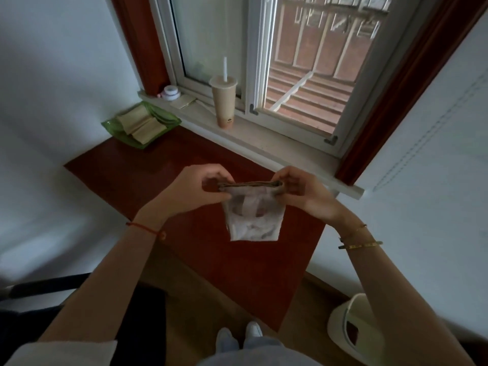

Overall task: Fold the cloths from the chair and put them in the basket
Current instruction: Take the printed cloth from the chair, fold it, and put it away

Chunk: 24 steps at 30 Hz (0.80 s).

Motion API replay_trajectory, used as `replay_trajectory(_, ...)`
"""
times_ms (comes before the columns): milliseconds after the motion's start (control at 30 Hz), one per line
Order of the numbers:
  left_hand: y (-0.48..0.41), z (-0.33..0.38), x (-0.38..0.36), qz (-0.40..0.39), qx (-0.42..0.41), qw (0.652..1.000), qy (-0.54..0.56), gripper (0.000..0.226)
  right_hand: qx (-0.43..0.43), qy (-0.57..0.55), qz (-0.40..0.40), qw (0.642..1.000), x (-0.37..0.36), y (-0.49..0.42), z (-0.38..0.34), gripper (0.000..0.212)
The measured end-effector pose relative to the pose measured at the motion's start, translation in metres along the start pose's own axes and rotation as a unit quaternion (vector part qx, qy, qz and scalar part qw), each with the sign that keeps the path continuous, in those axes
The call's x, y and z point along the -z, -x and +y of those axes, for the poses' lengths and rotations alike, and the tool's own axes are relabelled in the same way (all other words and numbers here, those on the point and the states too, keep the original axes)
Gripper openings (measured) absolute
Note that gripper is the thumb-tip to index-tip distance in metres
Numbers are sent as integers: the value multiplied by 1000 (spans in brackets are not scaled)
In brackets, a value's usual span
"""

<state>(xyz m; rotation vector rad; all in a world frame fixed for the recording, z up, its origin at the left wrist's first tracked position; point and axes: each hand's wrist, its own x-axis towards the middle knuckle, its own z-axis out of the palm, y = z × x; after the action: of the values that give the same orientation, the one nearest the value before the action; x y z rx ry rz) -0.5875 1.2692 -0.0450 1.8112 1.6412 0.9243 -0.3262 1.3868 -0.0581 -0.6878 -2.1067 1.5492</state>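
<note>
A small pale cloth [253, 216] hangs in the air over the red-brown table [126, 175], folded along its top edge. My left hand [203, 190] pinches its top left corner and my right hand [303, 190] pinches its top right corner. A green basket [111, 126] stands at the table's far left corner with folded beige cloths [140, 122] inside. A dark chair [39, 289] shows at the lower left; I see no cloths on the part in view.
On the window sill stand a tall drink cup with a straw [223, 101] and a small white jar [171, 92]. A white bin [353, 328] sits on the floor at the lower right. White walls close in on both sides of the table.
</note>
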Motion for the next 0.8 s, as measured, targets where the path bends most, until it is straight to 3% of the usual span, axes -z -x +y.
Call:
replay_trajectory(133, -5, -10, -15, -33, 24, 999, -16, 26, -48, 11, -13, 999, 4, 10, 19, 29)
replay_trajectory(300, -15, -46, -73, -71, 111, 989, -70, 22, -129, 132, -15, 983, -3, 0, 83, 24)
replay_trajectory(433, -11, -77, -131, -43, 166, 975, -138, 22, -183, 215, -5, 959, -22, -9, 136, 28)
replay_trajectory(633, 34, -93, -176, -73, 108, 966, -221, 34, -173, 201, -55, 963, -44, 22, 173, 21)
replay_trajectory(800, 88, -101, -199, -183, 107, 958, -196, 49, -174, 261, -153, 937, -72, 74, 199, 54)
